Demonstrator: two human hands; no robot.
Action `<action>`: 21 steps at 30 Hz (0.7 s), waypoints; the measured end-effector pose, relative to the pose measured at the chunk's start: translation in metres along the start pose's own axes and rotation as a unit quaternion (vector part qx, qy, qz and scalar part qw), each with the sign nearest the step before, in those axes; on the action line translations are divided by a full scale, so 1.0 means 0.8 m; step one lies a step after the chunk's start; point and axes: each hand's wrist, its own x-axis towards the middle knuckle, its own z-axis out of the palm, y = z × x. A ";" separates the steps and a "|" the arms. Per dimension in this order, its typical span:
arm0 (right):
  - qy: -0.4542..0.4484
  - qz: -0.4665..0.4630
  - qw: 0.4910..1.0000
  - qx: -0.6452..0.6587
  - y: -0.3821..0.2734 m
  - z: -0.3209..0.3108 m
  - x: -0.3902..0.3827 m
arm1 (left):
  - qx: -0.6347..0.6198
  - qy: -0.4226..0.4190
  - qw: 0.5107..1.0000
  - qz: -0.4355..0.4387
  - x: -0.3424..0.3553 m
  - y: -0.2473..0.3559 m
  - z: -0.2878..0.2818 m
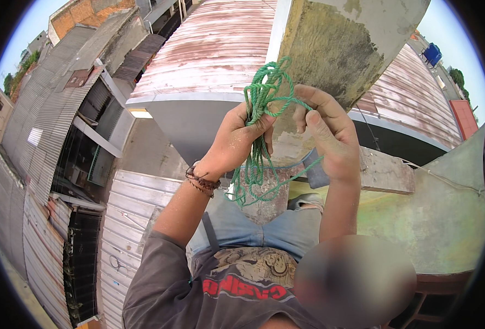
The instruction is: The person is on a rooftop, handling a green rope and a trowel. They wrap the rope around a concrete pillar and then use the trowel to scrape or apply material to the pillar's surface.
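Observation:
A coiled bundle of thin green rope (260,98) is gripped around its middle by my left hand (234,137), which wears dark braided bracelets. Loops stick up above that fist, and longer loops hang below it in front of my jeans. To the right, my right hand (333,131) is raised at about the same height, with a strand of the rope pinched between its thumb and fingers. The strand runs from the bundle's top into this hand. Another length slants up from the hanging loops toward my right wrist, where part of it is hidden.
A stained concrete slab (330,49) rises just beyond my hands. Reddish corrugated roofing (198,49) lies behind it. Lower on the left are a pale metal roof (127,219) and grey roofs (45,109). A concrete ledge (385,171) and a greenish wall surface (440,219) are at my right.

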 end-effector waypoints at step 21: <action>0.173 -0.021 0.982 -0.074 0.028 0.027 0.061 | -0.349 -0.160 0.906 -0.177 0.003 -0.008 0.008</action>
